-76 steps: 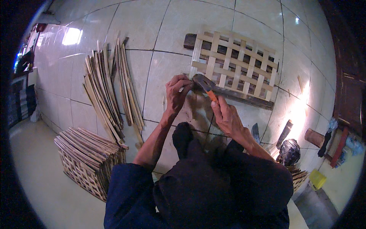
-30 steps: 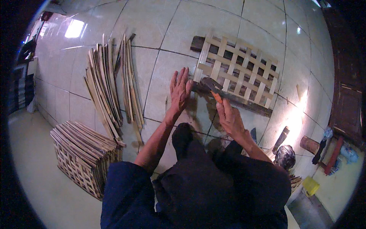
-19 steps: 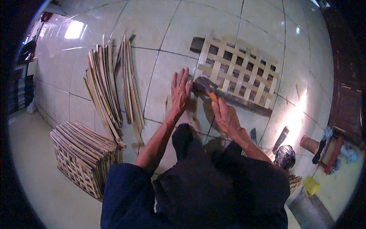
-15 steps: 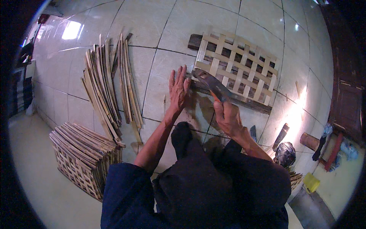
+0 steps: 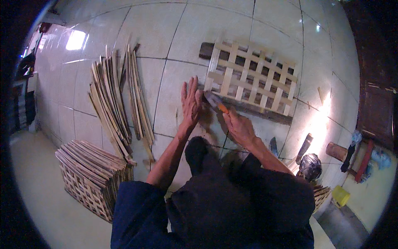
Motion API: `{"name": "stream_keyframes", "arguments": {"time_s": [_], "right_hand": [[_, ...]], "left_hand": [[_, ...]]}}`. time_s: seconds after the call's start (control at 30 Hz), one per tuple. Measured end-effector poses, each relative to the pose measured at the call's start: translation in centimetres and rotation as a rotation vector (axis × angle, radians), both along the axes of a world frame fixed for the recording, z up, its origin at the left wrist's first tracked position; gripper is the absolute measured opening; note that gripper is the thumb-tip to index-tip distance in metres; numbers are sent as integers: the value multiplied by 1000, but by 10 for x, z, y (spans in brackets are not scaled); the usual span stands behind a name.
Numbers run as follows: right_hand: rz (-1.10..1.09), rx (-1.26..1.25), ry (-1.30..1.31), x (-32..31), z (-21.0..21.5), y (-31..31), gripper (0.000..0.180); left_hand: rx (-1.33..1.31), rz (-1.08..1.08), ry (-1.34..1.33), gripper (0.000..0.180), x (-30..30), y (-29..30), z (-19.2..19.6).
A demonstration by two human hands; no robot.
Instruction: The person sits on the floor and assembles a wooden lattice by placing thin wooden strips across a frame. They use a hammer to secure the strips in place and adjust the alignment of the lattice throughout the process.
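Pressing flat against the tiled floor [image 5: 166,29], my left hand [image 5: 191,101] is lying fully open with fingers stretched out and together, holding nothing, its fingertips reaching up just beside the lower left corner of the wooden lattice panel [image 5: 251,76]. My right hand [image 5: 239,126] is closing around an orange handle, gripping a hatchet-like blade tool [image 5: 215,101] whose grey head is pointing up and left, ending between my two hands and right at the panel's near edge. The lattice panel is lying flat on the tiles just beyond both hands, its pale slats crossing in a grid, and it is resting over a dark wooden beam [image 5: 253,110] that is showing along its lower edge and poking out at its upper left corner. I am seeing my dark-clothed knees and blue sleeves filling the lower middle of the view. Further left, a loose pile of long thin slats [image 5: 116,99] is spreading out on the floor, well apart from my hands. Below that pile a finished woven crate [image 5: 89,178] is sitting on its own. Off to the right, a dark blade [image 5: 304,148] and a short log [image 5: 336,151] are lying near the wall.
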State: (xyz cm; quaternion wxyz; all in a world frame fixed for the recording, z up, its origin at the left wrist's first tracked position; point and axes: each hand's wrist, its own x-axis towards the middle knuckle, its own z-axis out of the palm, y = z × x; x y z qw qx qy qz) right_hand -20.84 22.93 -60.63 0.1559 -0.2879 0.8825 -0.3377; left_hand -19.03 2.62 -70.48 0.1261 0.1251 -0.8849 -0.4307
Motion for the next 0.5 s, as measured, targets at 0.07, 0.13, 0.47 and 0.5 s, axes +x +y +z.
{"name": "stream_keyframes", "arguments": {"time_s": [0.07,0.13,0.47,0.5], "right_hand": [[-8,244,-92,1,-11,-3,25],[-29,-32,15,9,-9,-5,28],[-163,-2,-20,15,-3,48,28],[-176,2,-24,20,0,63,27]], "left_hand": [[-3,20,-17,54,7,0,-2],[-19,30,-41,53,9,-1,-5],[26,95,-139,52,15,4,-11],[-27,126,-53,51,16,8,-6]]}}
